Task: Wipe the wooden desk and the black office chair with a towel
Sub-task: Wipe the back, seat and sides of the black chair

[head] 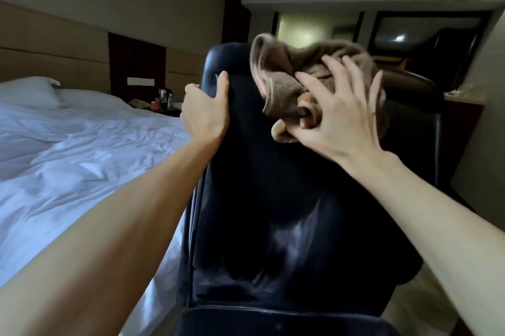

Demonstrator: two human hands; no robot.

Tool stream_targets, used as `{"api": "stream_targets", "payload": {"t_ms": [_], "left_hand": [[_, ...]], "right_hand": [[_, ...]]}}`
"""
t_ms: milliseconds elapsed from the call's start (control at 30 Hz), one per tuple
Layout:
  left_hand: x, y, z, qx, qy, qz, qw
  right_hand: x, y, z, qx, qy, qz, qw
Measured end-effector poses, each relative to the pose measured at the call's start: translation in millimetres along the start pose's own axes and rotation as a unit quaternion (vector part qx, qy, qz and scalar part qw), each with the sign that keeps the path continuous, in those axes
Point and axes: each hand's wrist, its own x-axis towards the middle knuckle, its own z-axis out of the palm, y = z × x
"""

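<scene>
The black office chair [273, 199] fills the middle of the head view, its leather backrest facing me. My left hand [205, 111] grips the backrest's upper left edge, thumb on the front face. A crumpled brown towel [284, 73] lies against the top right of the backrest. My right hand [338, 120] presses on the towel with spread fingers, its thumb tucked into the folds. Most of the wooden desk is hidden; only a corner of it [464, 98] shows at the far right behind the chair.
A bed with white sheets [82, 158] runs along the left, close to the chair. A bedside table with a kettle [164, 95] and small items stands beyond it. Dark doorways and a wall lie behind the chair.
</scene>
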Motion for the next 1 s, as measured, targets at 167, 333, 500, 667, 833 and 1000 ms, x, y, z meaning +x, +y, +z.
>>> {"api": "stream_targets", "payload": {"t_ms": [167, 333, 500, 667, 833, 1000], "left_hand": [[3, -10, 2, -0.013, 0.006, 0.003, 1.000], [5, -11, 1, -0.012, 0.009, 0.003, 1.000], [0, -6, -5, -0.018, 0.000, 0.002, 1.000], [-4, 0, -10, -0.009, -0.005, -0.006, 1.000], [-2, -2, -14, -0.016, 0.000, -0.003, 1.000], [1, -7, -11, -0.019, -0.003, -0.003, 1.000]], "right_hand": [[-34, -30, 50, 0.017, 0.010, 0.084, 0.996], [-132, -63, 92, 0.061, 0.079, 0.014, 0.995], [-214, -66, 94, 0.032, -0.046, -0.137, 0.989], [-153, -33, 34, 0.066, 0.034, -0.208, 0.975], [-33, 9, -6, 0.001, 0.102, -0.044, 0.994], [12, 38, 24, 0.026, 0.023, 0.142, 0.989]]}}
